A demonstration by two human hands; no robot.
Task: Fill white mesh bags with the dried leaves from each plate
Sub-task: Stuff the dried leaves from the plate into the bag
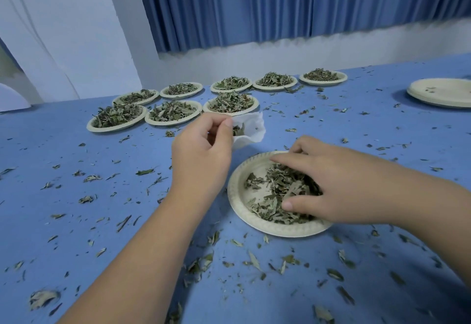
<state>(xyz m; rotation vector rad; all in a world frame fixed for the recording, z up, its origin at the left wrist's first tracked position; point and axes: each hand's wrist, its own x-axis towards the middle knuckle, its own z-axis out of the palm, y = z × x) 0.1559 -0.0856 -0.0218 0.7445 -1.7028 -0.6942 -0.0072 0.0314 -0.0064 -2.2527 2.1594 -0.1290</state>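
right hand (344, 186) clawed down over the dried leaves (280, 186) on the near plate (234, 196), thumb and fingers curled round a bunch; just beyond and left, left hand (201, 155) pinches the rim of the white mesh bag (254, 130) between thumb and fingertips, mouth held open toward the plate; some leaf shows inside; cannot tell whether the bag's bottom rests on the table (76, 145); step in hand, as I read it: grab a bunch, feed it into the bag; to do it well: take a small tight bunch, lift straight, keep the mouth wide and near the plate rim so the carry is short, release only once the fingers are inside the mouth; leaves look dry and brittle, so a hard squeeze probably crumbles them; roughly half the plate is covered, so several more grabs likely; around: leaf scraps all over the table, nothing between plate and bag; further back eight full plates (173, 122) in two rows, nearest just behind the bag, so the left hand could knock it; stack of empty plates (443, 94) far right; blue curtain (229, 5) at the back
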